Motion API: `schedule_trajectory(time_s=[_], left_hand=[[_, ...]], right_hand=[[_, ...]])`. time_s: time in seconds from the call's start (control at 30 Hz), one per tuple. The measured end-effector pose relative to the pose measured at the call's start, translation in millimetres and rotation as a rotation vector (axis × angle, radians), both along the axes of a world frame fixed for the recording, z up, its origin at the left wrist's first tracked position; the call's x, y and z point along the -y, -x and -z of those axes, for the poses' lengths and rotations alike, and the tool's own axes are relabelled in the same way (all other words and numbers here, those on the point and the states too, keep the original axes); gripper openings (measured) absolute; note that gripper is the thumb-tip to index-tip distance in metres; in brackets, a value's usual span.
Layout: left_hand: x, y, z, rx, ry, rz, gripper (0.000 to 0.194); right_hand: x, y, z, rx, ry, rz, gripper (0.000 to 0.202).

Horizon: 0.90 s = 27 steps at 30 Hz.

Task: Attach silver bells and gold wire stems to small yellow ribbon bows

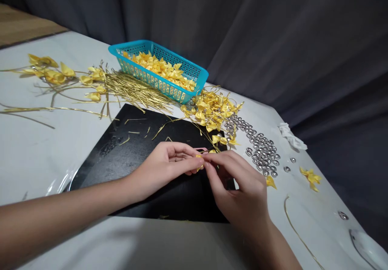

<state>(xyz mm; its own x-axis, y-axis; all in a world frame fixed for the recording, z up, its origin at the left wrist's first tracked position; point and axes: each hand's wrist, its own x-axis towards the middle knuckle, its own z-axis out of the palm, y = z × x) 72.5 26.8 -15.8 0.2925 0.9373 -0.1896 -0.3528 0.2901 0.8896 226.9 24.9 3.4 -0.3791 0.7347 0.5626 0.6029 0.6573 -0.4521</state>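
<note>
Over a black mat (127,169), my two hands meet fingertip to fingertip. My left hand (169,163) pinches a small yellow ribbon bow (199,162) between thumb and fingers. My right hand (239,177) is closed at the bow's right side, thumb and forefinger pressed together; a thin gold cord seems to run there, though the fingers hide most of it. Just behind the right fingers lie more yellow bows (221,140) on gold cords. Short gold cord scraps (133,132) are scattered on the mat.
A blue basket (119,62) of yellow bows stands at the back, beside a pile of gold cords (133,88). Finished-looking bows (215,106) heap to its right, near several silver rings (263,152). Crumpled white tissue (292,136) and a white object (370,247) lie at right.
</note>
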Motion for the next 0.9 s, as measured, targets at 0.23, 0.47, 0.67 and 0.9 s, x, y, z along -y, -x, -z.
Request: schedule_trajectory(time_s=[0.23,0.47,0.67,0.9], left_hand=[[-1,0,0.5,-0.027,0.023,-0.031,0.010],[-1,1,0.8,-0.026,0.011,-0.023,0.012],[-1,0,0.8,-0.032,-0.015,-0.036,0.011],[-1,1,0.9,-0.014,-0.010,-0.041,0.012]], right_hand=[[1,-1,0.9,-0.075,0.167,0.140,0.009],[2,-4,-5.0,-0.038,0.168,-0.016,0.015],[-1,-10,-8.2,0.054,0.122,-0.136,0.019],[-4,-9,-3.5,0.118,0.045,-0.163,0.014]])
